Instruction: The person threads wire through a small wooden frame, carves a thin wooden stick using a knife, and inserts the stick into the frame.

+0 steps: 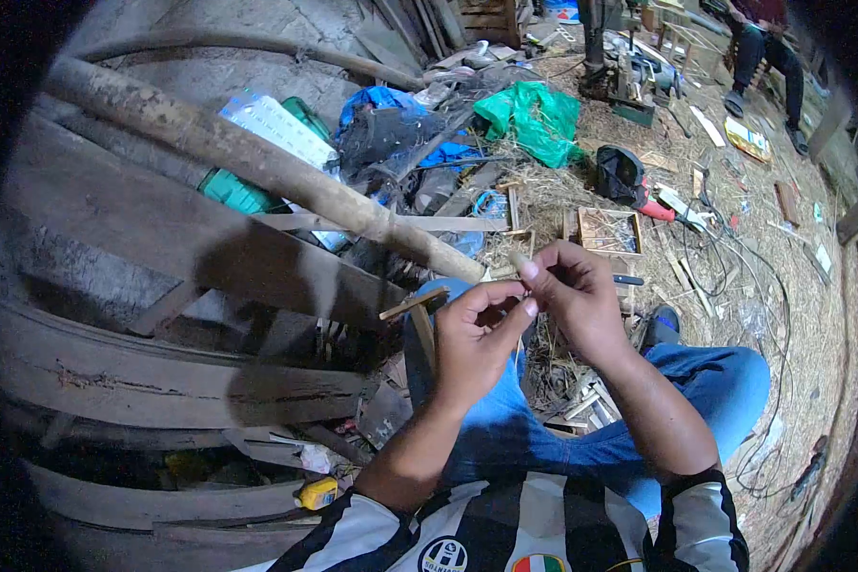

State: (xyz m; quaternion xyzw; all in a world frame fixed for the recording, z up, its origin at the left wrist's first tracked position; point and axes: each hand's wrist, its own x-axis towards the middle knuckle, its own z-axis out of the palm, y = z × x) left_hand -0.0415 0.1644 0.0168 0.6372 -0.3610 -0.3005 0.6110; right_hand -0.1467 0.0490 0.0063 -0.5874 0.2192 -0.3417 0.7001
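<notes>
My left hand and my right hand meet above my lap, thumbs and fingers pinched together. Whatever lies between the fingertips is too small to name. At the right hand's fingertips shows a pale stubby tip; whether it is a held piece or a covered finger, I cannot tell. A thin light strand hangs below the left thumb. Close beside the left hand stands a T-shaped wooden piece, its crossbar tilted; I cannot tell if the hand touches it.
A long bamboo pole slants in from the left over wooden planks. Beyond my hands are a shallow wooden box, a red power tool, cables and a green plastic bag. Another person's legs show at upper right.
</notes>
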